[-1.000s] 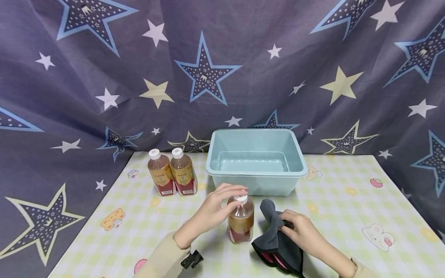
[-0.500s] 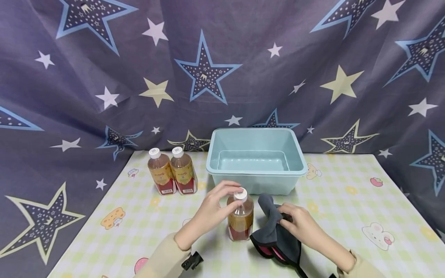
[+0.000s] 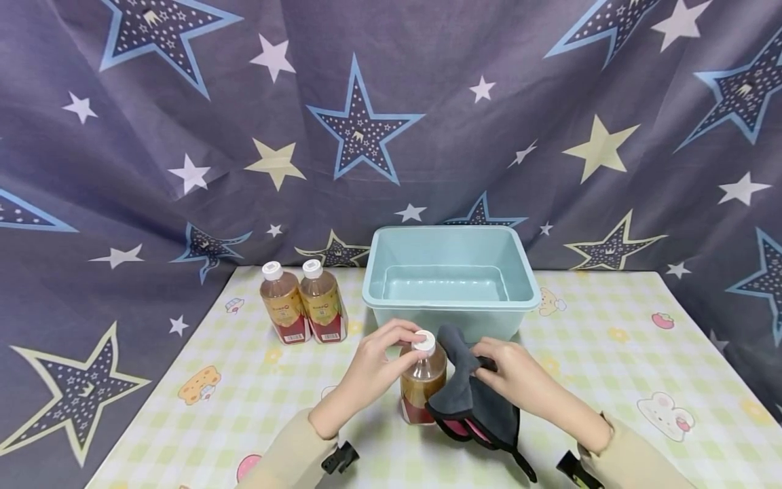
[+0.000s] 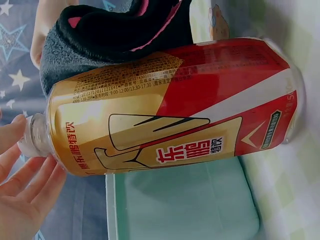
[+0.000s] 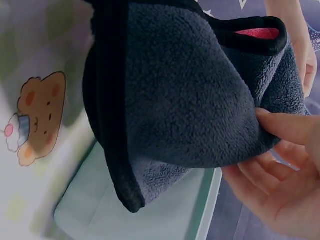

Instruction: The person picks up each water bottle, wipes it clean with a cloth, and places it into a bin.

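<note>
My left hand (image 3: 371,365) grips the white cap and neck of a bottle of brown drink (image 3: 420,390), upright on the table. Its gold and red label shows large in the left wrist view, where my thumb and fingers lie around the neck. My right hand (image 3: 518,375) pinches the top of a dark grey fleece cloth (image 5: 185,90) with black edging and pink inside. Folded over, the cloth hangs with a black strap at its lower end. Its left side lies against the bottle's right side and covers part of the label in the head view.
Behind the hands stands a light blue plastic tub (image 3: 452,316). Two more bottles of the same kind, a left one (image 3: 284,309) and a right one (image 3: 324,309), stand side by side at the back left. A checked tablecloth (image 3: 611,367) covers the table before a star-patterned curtain.
My right hand has moved left and away from me, bringing the cloth up against the bottle. My left hand stays at the bottle's cap, with little movement.
</note>
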A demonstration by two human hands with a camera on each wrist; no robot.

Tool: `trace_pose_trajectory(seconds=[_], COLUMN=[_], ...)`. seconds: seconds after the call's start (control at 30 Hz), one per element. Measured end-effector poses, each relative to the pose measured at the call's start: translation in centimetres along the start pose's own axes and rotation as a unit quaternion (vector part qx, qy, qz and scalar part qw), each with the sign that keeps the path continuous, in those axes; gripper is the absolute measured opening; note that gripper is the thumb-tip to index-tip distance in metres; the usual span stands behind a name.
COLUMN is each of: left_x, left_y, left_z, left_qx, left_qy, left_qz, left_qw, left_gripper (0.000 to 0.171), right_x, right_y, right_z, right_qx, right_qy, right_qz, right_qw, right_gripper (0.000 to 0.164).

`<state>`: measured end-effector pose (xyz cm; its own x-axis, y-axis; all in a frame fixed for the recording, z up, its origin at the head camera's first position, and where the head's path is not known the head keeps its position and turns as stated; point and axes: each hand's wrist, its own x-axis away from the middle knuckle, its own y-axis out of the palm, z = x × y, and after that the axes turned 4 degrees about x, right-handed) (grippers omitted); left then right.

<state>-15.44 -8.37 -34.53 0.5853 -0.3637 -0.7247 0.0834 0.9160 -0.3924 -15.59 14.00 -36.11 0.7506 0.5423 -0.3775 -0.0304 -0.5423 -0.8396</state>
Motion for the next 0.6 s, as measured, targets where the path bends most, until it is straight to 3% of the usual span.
trace_pose_trajectory(seconds=[0.33, 0.6], left_x=[0.1, 0.2], left_y=[-0.1, 0.0], left_z=[0.1, 0.2], left_qx=[0.007, -0.001], left_qy=[-0.023, -0.019], left_qz=[0.003, 0.007], left_qw=[0.9997, 0.9998], left_gripper=[0.017, 0.017], right_x=[-0.6, -0.1], right_y=[1.7, 3.6], right_z=[-0.3, 0.3], right_qx=[-0.005, 0.028], right_qy=[0.037, 0.024], right_qz=[-0.005, 0.001], right_qw=[0.999, 0.999], right_gripper=[0.014, 0.014])
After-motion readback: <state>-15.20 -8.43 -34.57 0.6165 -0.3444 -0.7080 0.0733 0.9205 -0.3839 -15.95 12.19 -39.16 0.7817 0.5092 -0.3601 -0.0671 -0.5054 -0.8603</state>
